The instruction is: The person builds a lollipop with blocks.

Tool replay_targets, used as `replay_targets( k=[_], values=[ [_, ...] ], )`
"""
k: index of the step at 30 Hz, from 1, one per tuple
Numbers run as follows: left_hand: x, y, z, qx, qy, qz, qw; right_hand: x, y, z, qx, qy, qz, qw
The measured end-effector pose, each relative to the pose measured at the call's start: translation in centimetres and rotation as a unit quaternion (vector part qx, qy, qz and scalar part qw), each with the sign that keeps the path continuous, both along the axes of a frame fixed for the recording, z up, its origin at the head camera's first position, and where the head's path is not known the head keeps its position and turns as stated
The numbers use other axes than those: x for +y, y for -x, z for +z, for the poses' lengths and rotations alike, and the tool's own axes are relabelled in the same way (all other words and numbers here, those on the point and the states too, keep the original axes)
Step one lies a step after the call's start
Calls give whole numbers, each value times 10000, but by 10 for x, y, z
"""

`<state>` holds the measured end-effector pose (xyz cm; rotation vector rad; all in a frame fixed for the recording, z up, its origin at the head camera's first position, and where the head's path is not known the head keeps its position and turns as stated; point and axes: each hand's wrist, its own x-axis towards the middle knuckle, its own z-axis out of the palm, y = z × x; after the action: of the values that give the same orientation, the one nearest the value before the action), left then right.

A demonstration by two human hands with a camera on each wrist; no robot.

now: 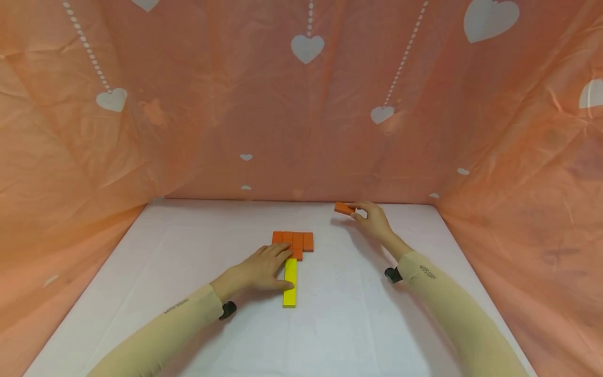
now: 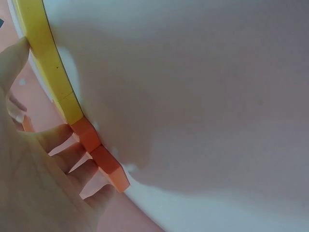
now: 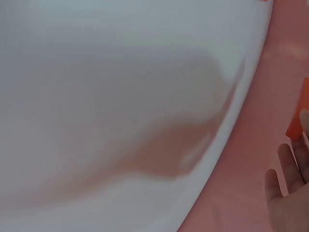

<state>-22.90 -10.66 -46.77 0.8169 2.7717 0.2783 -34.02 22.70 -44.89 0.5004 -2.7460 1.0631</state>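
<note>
Several orange blocks (image 1: 308,242) lie flat and packed together on the white table, wider at the far side than at the near side. From their near edge a yellow strip (image 1: 289,296) runs toward me; the left wrist view shows a seam across its yellow blocks (image 2: 46,53). My left hand (image 1: 261,268) rests on this shape from the left, fingertips spread along the orange blocks and thumb at the yellow strip. Farther back and to the right, my right hand (image 1: 373,222) pinches another orange block (image 1: 344,208) between thumb and fingers, raised over its shadow.
The white table (image 1: 198,230) ends at a peach curtain (image 1: 301,131) with pale hearts, which stands behind it and on both sides. A dark wrist camera (image 1: 228,310) sits at the left cuff and another dark camera (image 1: 393,275) at the right cuff.
</note>
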Motion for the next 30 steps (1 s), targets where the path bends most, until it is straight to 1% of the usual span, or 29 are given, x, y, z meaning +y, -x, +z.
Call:
replay_targets(
  k=[7, 12, 15, 17, 22, 30],
  values=[
    [-1, 0, -1, -13, -10, -7, 10000, -38, 2, -1, 6, -50, 328, 9995],
    [-1, 0, -2, -36, -28, 21, 10000, -62, 3, -2, -102, 2, 648, 9978],
    [-2, 0, -2, -22, -31, 41, 10000, -74, 4, -5, -109, -77, 773, 9969],
    [-2, 1, -2, -6, -30, 40, 10000, -81, 5, -7, -62, -184, 846, 9962],
    [-2, 1, -1, 29, -34, 10, 10000, -97, 5, -11, -128, -274, 1079, 9937],
    [-2, 2, -2, 80, 10, -53, 10000, -117, 5, -18, -251, -357, 1244, 9913]
  ],
)
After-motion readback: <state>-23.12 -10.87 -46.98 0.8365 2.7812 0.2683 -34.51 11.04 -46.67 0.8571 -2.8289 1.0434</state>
